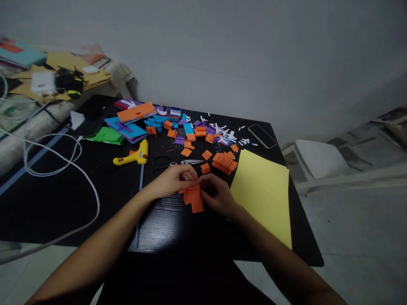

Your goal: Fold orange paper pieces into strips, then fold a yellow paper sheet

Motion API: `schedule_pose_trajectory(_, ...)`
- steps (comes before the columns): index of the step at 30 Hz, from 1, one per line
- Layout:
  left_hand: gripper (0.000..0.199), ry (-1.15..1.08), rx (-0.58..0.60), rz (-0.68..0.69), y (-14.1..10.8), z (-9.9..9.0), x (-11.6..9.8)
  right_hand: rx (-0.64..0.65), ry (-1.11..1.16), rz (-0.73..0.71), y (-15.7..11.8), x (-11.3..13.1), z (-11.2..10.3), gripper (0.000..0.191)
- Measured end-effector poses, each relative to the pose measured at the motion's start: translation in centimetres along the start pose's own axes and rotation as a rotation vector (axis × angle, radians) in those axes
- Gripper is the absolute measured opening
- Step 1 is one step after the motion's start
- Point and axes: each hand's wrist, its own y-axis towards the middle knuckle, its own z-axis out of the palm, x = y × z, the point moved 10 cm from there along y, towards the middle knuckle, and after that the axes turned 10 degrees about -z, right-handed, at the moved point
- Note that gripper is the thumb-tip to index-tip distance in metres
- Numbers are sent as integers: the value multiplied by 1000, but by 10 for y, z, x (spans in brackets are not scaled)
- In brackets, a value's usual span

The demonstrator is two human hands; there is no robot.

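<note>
Pinching orange paper over the table, L hand & R hand meet, fingers of both on its top edge. Glue gun lies at their 10 o'clock, yellow sheet at 3.

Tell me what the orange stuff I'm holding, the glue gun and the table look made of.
Orange stuff: probably matte paper or thin card; it's flat with straight edges.
Glue gun: likely hard plastic, smooth, with an evenly yellow, moulded-looking body.
Table: perhaps black laminate or painted wood; fine lines show in the glare.
</note>
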Motion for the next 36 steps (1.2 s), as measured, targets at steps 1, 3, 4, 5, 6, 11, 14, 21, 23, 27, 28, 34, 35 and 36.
schedule_pose_trajectory(1,15,2,3,-3,0,0,0,5,-12,-14,1,1,0,24)
schedule_pose_trajectory(3,15,12,14,-6,0,0,0,20,-38,-53,2,5,0,25)
schedule_pose_trajectory(4,15,16,27,-7,-1,1,0,26,-48,-72,2,7,0,24)
schedule_pose_trajectory(5,15,20,41,-9,-1,1,-1,30,-55,-84,3,9,0,23)
schedule_pose_trajectory(6,14,24,55,-11,-2,2,-1,28,-60,-86,3,9,0,21)
schedule_pose_trajectory(11,13,59,96,3,-4,2,-1,-5,-65,-21,2,3,-3,18)
schedule_pose_trajectory(14,15,63,111,-5,-5,2,1,-4,-44,-3,1,1,-3,17)
schedule_pose_trajectory(21,17,112,133,-33,-6,3,4,6,-56,2,1,1,-3,20)
schedule_pose_trajectory(23,17,128,132,-41,-6,3,4,7,-50,-1,0,1,-3,20)
schedule_pose_trajectory(27,19,175,109,-45,-8,1,3,-6,-47,14,-1,-3,-3,19)
schedule_pose_trajectory(28,19,187,103,-48,-8,0,3,-11,-46,20,-1,-4,-4,19)
schedule_pose_trajectory(34,20,212,99,-71,-8,-1,4,-6,-53,21,-1,-5,-3,20)
schedule_pose_trajectory(35,20,220,99,-75,-8,-1,4,-1,-58,15,-1,-4,-3,20)
schedule_pose_trajectory(36,20,228,100,-79,-8,-1,4,3,-64,6,-1,-3,-3,20)
